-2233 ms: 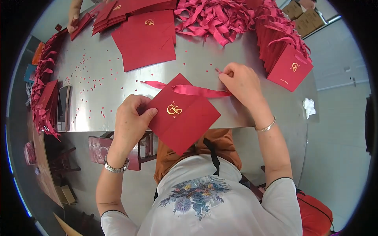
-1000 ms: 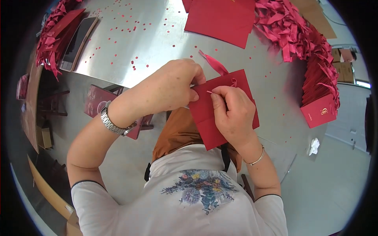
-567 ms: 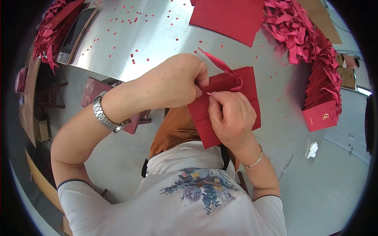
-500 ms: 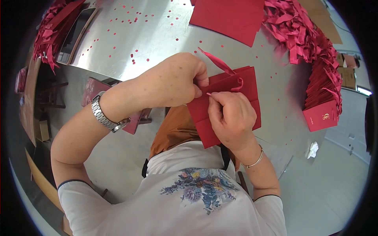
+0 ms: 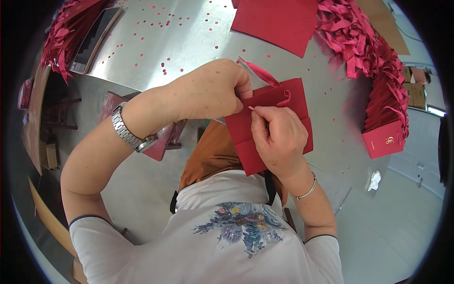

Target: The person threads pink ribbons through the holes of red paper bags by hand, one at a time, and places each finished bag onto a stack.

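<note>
A red paper bag (image 5: 244,151) lies tilted at the table's near edge, its mouth facing away from me. A pink-red ribbon (image 5: 261,75) rises from its far panel, and a curled length of it hangs at the mouth. My left hand (image 5: 215,90), wearing a metal watch, is closed at the bag's upper left edge, with bent fingers at the mouth and the thumb on the near panel. My right hand (image 5: 282,137) rests over the bag's front, thumb and forefinger pinching a small ribbon end that pokes out between them.
A metal table (image 5: 189,40) carries scattered red paper dots. Flat red sheets (image 5: 276,23) lie at the far side. On the right stands a row of red bags (image 5: 384,138) with heaped ribbons; more ribboned bags (image 5: 61,45) and a dark tablet-like device (image 5: 96,40) lie far left. Crumpled white tissue (image 5: 374,180) sits right.
The bag and both hands have shifted very slightly. My left thumb has moved a little up at the bag's edge; the right hand keeps its pinch.
</note>
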The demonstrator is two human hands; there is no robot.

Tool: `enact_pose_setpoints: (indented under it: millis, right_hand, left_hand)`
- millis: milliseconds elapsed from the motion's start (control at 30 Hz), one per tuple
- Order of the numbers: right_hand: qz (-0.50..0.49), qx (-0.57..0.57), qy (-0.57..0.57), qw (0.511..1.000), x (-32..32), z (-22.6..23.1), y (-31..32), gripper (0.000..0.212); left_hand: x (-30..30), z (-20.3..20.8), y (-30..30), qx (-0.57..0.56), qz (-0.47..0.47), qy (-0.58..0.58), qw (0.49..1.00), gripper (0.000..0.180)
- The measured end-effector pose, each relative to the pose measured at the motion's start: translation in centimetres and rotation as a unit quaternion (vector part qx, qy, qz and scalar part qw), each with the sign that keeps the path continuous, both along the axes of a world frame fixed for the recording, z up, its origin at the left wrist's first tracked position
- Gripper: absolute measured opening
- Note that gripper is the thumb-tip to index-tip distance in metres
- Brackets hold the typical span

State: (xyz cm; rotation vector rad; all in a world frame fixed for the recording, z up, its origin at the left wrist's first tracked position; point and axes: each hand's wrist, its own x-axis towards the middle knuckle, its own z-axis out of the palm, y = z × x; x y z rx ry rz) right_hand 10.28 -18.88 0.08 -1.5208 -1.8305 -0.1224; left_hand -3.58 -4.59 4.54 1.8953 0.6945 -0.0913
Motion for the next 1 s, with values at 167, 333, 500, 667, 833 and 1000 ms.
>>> enact_pose_setpoints:
  millis: [167,333,500,667,833,1000]
  right_hand:
    - [-0.001,0.013,-0.013,1.0,-0.3,0.0,0.3,0.017]
    - [-0.005,0.003,-0.073,0.997,-0.4,0.3,0.4,0.014]
    - [-0.006,0.011,-0.076,0.997,-0.4,0.1,0.3,0.014]
    - [-0.011,0.01,-0.072,0.997,-0.6,0.0,0.2,0.014]
    - [-0.023,0.018,-0.122,0.992,-0.9,-0.2,0.8,0.012]
    - [-0.037,-0.05,-0.192,0.979,-1.6,0.7,1.2,0.015]
  left_hand:
    - [0.0,-0.1,0.0,0.008,0.001,-0.013,1.0,0.016]
    - [0.0,0.1,-0.2,0.032,0.006,-0.006,0.999,0.013]
    - [-0.1,-0.7,-0.3,0.042,0.007,-0.034,0.998,0.012]
    - [-0.3,-0.7,-0.3,0.071,-0.006,-0.037,0.997,0.012]
    - [0.2,-0.6,-0.7,0.051,0.019,-0.014,0.998,0.012]
    - [0.1,-0.8,-1.2,0.118,0.035,-0.06,0.991,0.012]
